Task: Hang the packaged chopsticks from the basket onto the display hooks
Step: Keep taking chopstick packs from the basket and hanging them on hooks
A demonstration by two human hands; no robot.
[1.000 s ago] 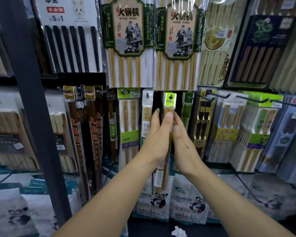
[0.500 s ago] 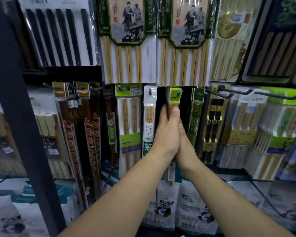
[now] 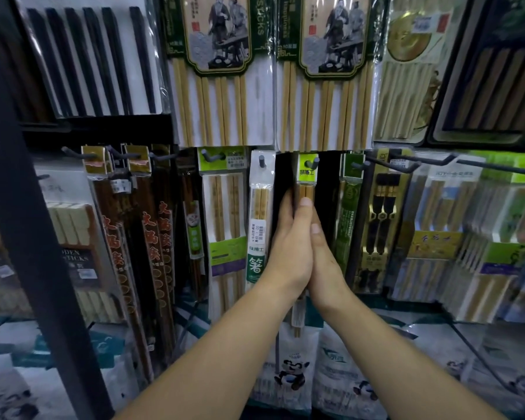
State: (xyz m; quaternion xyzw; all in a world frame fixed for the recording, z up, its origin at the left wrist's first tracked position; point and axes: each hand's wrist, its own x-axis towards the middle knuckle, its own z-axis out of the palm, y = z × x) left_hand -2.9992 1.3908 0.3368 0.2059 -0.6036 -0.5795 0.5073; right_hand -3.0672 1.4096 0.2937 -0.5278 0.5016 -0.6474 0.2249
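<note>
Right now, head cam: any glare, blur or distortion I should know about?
Head view: dim light, glare streaks on the upper packs' wrap. Head view: wide-angle lean in the black post; right-edge packs smeared. Head view: left hand, right hand and the chopstick pack they hold are sharp.

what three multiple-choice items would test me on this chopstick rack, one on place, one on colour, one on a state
1. Where is the held pack?
A) between the white pack and the dark green pack
B) in the top row
C) in a basket

2. What colour is its header card?
A) red
B) yellow-green
C) blue

3. How is the pack held?
A) by one hand alone
B) by nobody
C) between the left hand and the right hand

Answers:
1 A, those two packs flank it in the lower row.
2 B, the card up at the hook is yellow-green.
3 C, both hands close on it from either side.
</note>
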